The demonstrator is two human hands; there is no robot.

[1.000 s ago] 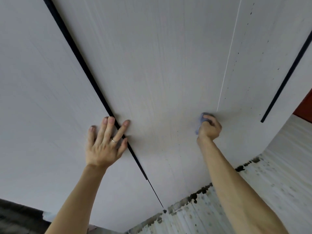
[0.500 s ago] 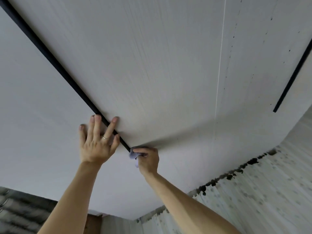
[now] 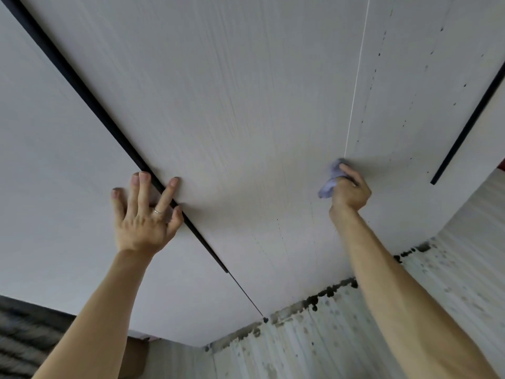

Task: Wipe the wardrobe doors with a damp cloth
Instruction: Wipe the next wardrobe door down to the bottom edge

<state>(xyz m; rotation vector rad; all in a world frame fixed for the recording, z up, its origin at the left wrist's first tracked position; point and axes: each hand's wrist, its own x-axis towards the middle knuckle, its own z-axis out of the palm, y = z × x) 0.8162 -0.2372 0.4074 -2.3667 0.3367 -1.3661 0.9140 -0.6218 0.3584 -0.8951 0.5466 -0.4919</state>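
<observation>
Pale wood-grain wardrobe doors (image 3: pixel 246 110) fill the view, seen from low down. A black handle strip (image 3: pixel 90 102) runs along the gap between the left and middle doors. My left hand (image 3: pixel 144 214) lies flat with spread fingers across that strip, pressing on both doors. My right hand (image 3: pixel 351 188) grips a crumpled pale blue cloth (image 3: pixel 329 181) and presses it against the middle door, just below the thin seam (image 3: pixel 355 86) on its right side.
A second black handle strip (image 3: pixel 470 119) runs down the far right door. Below the doors lies a whitish ribbed floor (image 3: pixel 355 337) with dark blotches along the wardrobe's base. A dark textured surface (image 3: pixel 24 337) shows at the lower left.
My right hand has swept the cloth from beside the left handle strip rightward across the middle door to the thin seam. The left hand has stayed pressed on the strip.
</observation>
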